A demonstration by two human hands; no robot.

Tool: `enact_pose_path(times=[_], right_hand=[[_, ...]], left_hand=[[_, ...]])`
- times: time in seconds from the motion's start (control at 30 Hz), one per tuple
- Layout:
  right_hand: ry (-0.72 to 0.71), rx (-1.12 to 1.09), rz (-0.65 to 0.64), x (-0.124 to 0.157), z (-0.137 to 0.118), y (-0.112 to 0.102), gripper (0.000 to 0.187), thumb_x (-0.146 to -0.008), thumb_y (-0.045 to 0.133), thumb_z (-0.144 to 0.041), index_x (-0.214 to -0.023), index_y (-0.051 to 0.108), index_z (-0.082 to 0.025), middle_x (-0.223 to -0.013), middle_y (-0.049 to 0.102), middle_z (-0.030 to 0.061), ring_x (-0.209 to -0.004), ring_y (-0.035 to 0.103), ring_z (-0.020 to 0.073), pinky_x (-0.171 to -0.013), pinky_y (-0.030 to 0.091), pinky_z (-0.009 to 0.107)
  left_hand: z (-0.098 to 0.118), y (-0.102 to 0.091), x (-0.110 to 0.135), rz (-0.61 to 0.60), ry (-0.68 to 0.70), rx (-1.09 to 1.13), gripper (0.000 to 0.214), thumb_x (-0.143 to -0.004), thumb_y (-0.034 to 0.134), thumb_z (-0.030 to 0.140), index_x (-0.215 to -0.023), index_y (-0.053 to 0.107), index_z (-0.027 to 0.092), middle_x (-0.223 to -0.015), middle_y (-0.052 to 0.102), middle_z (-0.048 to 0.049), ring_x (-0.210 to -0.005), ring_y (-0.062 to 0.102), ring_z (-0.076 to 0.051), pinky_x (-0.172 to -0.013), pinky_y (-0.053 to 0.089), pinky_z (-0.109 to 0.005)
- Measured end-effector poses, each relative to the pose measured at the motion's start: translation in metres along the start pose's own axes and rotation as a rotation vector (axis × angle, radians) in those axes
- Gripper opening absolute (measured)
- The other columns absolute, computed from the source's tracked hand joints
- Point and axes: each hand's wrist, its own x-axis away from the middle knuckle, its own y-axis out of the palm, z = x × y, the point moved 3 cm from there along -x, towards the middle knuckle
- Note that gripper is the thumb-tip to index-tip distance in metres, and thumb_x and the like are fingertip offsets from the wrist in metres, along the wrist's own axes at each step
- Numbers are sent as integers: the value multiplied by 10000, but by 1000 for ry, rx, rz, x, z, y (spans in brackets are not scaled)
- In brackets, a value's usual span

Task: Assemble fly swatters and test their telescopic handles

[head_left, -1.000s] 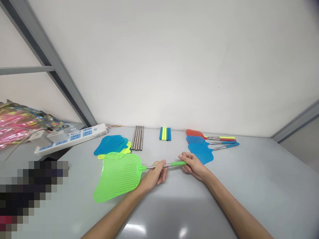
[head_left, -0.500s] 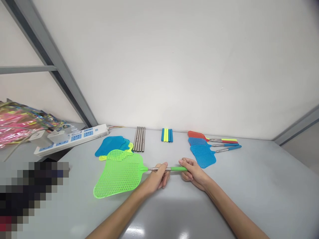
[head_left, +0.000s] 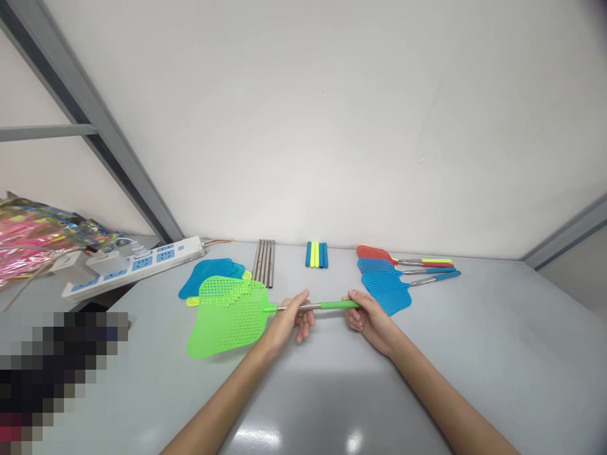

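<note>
I hold a green fly swatter [head_left: 227,315] level above the grey table [head_left: 497,354]. My left hand [head_left: 287,322] pinches its metal shaft just right of the mesh head. My right hand [head_left: 367,319] is closed on the green grip at the far end of the handle. The mesh head hangs to the left, tilted, partly over a pile of loose blue and yellow swatter heads [head_left: 211,281].
Along the wall lie several metal rods [head_left: 264,260], several blue and yellow grip sleeves [head_left: 316,254], and three finished swatters [head_left: 403,272], red and blue. A white power strip [head_left: 135,264] and shiny pink packaging [head_left: 38,237] sit at the left.
Both hands have lifted the green swatter slightly up and away from me. The mesh head has risen and now overlaps the loose heads behind it.
</note>
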Motion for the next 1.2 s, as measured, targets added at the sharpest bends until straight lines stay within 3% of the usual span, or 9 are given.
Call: enact_pose_path(times=[0.3, 0.47, 0.57, 0.7, 0.93, 1.1, 1.2], right_hand=[[-62, -97, 58, -3, -3, -6, 199, -701, 525, -365, -677, 559, -170, -408, 331, -59, -368, 269, 59, -378, 207, 215], [-110, -178, 44, 1, -4, 1, 177, -702, 535, -312, -792, 589, -169, -512, 424, -25, -452, 373, 72, -426, 288, 215], [-72, -126, -4, 2, -1, 6, 172, -694, 551, -317, -755, 587, -160, -590, 505, 7, -504, 428, 83, -461, 319, 220], [-35, -47, -65, 3, 1, 4, 237, -723, 508, -358, -651, 559, -138, -643, 566, 52, -538, 465, 100, -497, 339, 237], [-69, -22, -68, 0, -1, -3, 242, -743, 483, -353, -660, 554, -137, -602, 569, 48, -540, 472, 109, -518, 338, 242], [-36, 23, -244, 6, 5, 17, 216, -780, 434, -308, -749, 560, -135, -664, 568, 55, -600, 495, 124, -583, 349, 268], [-35, 57, -372, 12, 10, 30, 273, -790, 407, -300, -613, 530, -133, -597, 538, 39, -556, 494, 123, -592, 347, 279]], left_hand=[[4, -2, 2, 93, 120, 209, 517, -728, 226, 580, -659, 507, 152, -363, 429, 18, -345, 381, -96, -338, 266, -191], [7, -4, 7, 225, 244, 297, 495, -743, 187, 583, -694, 462, 175, -373, 423, 36, -358, 373, -88, -408, 313, -199], [8, -5, 8, 258, 269, 284, 434, -759, 241, 539, -686, 468, 176, -347, 408, 45, -332, 344, -78, -427, 323, -203], [4, -2, 6, 216, 301, 243, 388, -777, 265, 479, -664, 477, 174, -314, 386, 48, -318, 344, -82, -416, 324, -203], [-1, 4, 4, 165, 299, 188, 400, -778, 267, 463, -690, 508, 155, -338, 398, 43, -307, 337, -78, -373, 301, -195], [-8, 22, 4, 62, 200, 155, 413, -754, 305, 505, -818, 507, 150, -385, 452, 31, -341, 399, -98, -329, 286, -181], [-12, 33, 6, 54, 192, 168, 438, -758, 296, 514, -942, 467, 155, -417, 474, 32, -377, 448, -111, -345, 318, -189]])
